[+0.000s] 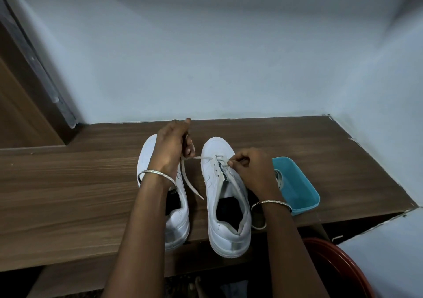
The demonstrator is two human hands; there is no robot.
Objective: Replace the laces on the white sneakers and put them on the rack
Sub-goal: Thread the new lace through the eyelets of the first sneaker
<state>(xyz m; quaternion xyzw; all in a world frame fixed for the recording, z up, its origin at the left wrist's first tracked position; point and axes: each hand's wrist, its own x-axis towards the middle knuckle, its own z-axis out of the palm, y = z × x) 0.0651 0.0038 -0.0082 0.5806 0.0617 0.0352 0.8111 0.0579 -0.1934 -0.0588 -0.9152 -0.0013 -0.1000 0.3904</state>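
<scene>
On the brown wood-grain desk [68,194], lower centre of the frame, we see one white low-top sneaker [229,226] partly laced, and its white twin sneaker [177,226] just left of it. Our left hand [171,146] is curled round a flat off-white lace [188,183], holding it raised; our right hand [251,172] pinches something at the eyelets, probably the same lace. We judge the lace light, limp and a little slippery, best gripped near its tip; the sneakers look light and firm-soled, easily lifted by the heel collar. A teal plastic tub [302,190] sits to the right; we can read no brand or writing.

Home rm: wood shelf [68,183], door [16,114], painted wall [206,57].
</scene>
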